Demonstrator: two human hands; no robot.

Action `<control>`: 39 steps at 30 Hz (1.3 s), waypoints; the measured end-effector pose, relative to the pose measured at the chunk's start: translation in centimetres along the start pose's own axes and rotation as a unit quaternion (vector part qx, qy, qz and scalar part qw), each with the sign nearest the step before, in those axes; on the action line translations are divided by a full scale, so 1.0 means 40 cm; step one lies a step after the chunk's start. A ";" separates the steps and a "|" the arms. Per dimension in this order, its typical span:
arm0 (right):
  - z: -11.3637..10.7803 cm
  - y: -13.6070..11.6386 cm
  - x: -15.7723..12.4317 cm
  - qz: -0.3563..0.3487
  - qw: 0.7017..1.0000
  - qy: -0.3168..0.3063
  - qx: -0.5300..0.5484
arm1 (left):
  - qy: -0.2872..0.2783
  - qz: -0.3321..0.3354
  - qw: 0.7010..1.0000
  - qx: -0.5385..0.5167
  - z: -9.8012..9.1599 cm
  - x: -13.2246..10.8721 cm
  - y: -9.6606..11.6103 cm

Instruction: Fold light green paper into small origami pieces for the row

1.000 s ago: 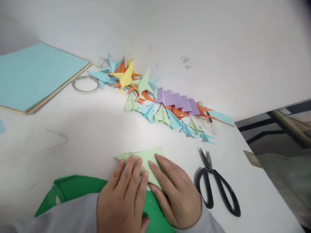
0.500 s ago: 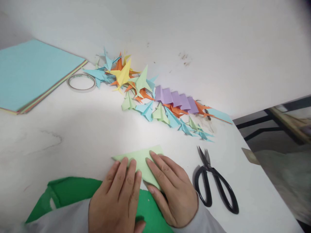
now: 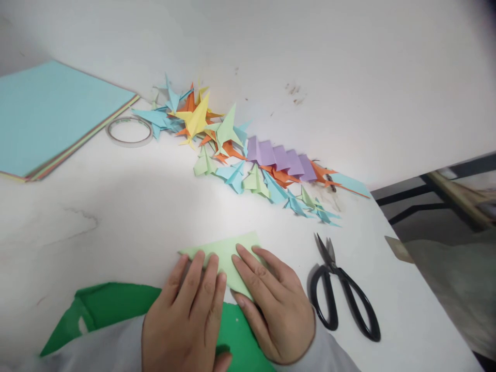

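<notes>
Pale-green paper [image 3: 225, 253], left hand [image 3: 184, 323] and right hand [image 3: 281, 310] now farther apart, fingers [image 3: 196, 274] spread flat atop

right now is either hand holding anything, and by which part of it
Nothing looks gripped: the left hand lies with its fingers on the left part of the folded light-green paper, the right hand on its right part.

Small printing [image 3: 124, 121], partly green, runs along the inside of the tape roll [image 3: 130, 144] at the upper left of the frame, too small and blurred to read; no other lettering or numbers can be made out.
</notes>
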State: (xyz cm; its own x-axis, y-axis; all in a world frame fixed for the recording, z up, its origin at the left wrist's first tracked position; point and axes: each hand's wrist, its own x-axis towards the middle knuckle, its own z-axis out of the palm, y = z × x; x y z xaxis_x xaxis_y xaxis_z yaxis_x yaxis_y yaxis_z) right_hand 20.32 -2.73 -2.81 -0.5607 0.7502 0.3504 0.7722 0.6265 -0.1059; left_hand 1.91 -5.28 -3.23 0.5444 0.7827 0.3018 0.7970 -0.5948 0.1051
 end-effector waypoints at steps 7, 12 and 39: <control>0.001 0.000 0.002 -0.001 1.000 0.009 -0.002 | -0.008 0.001 1.000 0.005 -0.003 -0.001 -0.001; 0.000 0.001 0.000 -0.003 1.000 0.003 -0.004 | -0.010 -0.002 1.000 0.005 -0.004 -0.002 0.000; -0.010 0.010 -0.013 -0.053 0.994 -0.023 -0.091 | 0.018 -0.029 0.999 0.017 0.010 -0.008 0.004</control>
State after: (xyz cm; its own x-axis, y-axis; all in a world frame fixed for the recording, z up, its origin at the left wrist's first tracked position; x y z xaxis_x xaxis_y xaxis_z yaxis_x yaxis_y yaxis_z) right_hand 21.05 -2.98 -2.65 -0.6523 0.6928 0.3075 0.7463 0.6579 0.1010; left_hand 1.96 -5.55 -3.70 0.4873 0.8088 0.3291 0.8360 -0.5410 0.0916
